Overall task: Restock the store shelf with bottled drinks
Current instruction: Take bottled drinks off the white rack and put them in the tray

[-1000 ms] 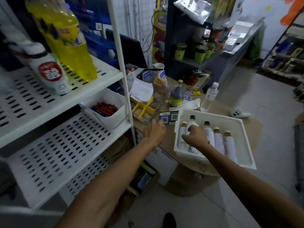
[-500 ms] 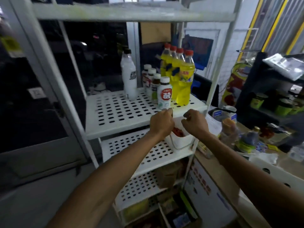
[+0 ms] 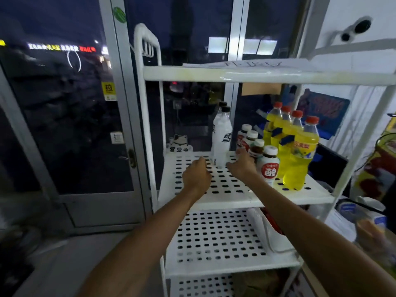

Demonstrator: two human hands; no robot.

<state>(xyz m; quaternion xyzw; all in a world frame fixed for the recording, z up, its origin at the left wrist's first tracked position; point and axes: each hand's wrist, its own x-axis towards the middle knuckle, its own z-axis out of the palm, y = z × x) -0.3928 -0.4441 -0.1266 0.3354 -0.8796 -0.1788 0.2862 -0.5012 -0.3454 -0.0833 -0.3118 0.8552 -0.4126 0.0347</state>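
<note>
The white rack's perforated middle shelf carries two tall white bottles with black caps, one behind the other. To their right stands a row of small white-capped bottles, and beyond those several yellow soda bottles with red caps. My left hand hovers over the bare left part of this shelf with its fingers curled under, and nothing shows in it. My right hand reaches between the front tall white bottle and the small bottles. Its fingers are stretched forward and it holds nothing.
A top shelf spans overhead, and a lower perforated shelf holds a white bin at its right. A small cat sign stands at the shelf's back left. A glass door is to the left, with cluttered counter items at right.
My view swung from the counter tray of bottles up to the rack. Both hands left the tray, rose past the shelf edge and now reach over the middle shelf.
</note>
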